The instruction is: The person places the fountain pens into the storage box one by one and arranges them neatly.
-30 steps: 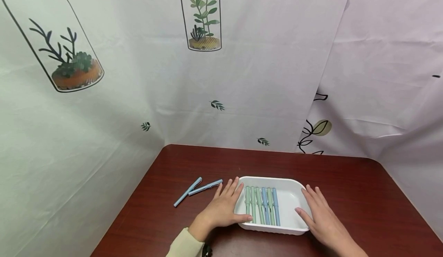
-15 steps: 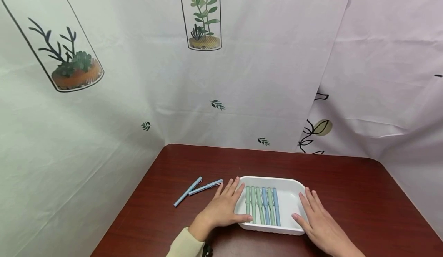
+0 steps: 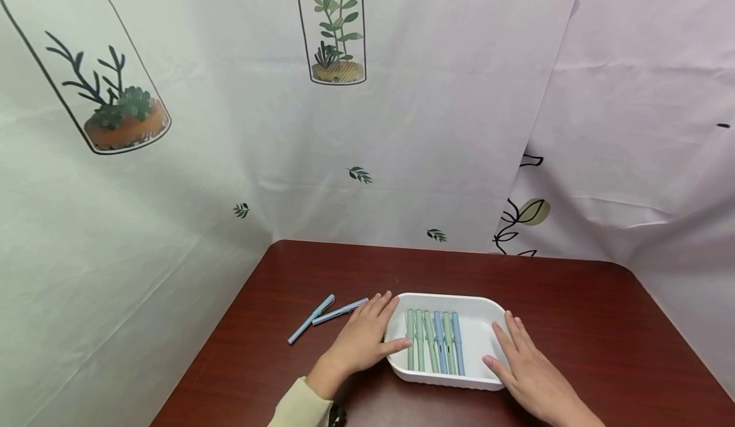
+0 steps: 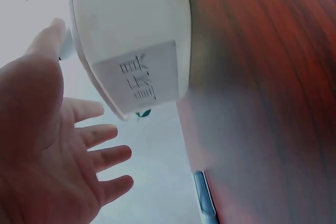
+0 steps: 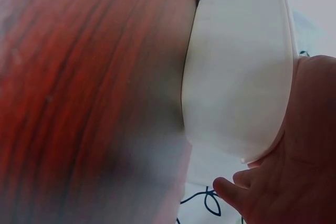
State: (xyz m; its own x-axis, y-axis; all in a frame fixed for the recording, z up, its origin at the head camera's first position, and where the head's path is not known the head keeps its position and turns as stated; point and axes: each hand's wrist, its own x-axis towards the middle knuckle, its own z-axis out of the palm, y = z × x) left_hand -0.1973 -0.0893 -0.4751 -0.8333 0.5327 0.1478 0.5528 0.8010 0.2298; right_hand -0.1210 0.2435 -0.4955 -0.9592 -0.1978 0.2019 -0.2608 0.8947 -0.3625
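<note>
A white plastic tray (image 3: pixel 482 344) stands on the table with several capped pens (image 3: pixel 430 343), green and blue, lined up side by side in its left part. My left hand (image 3: pixel 362 337) is spread at the tray's left end, its thumb reaching over the rim. In the left wrist view its fingers are straight, beside the tray wall (image 4: pixel 131 14), which bears a printed label (image 4: pixel 139 77). My right hand (image 3: pixel 534 369) lies along the right end, fingers extended at the rim and thumb over the inside. The right wrist view has the palm (image 5: pixel 304 156) close against the tray's wall.
Two light blue pens (image 3: pixel 312 318) lie on the dark red-brown table (image 3: pixel 551 286) left of the tray, one of them partly behind the left fingers. A white cloth (image 3: pixel 402 127) printed with plants hangs behind and beside the table.
My left hand has shifted slightly left, its thumb drawing back toward the rim. The right hand has moved a little left, farther over the tray's right end. The pens stay in place.
</note>
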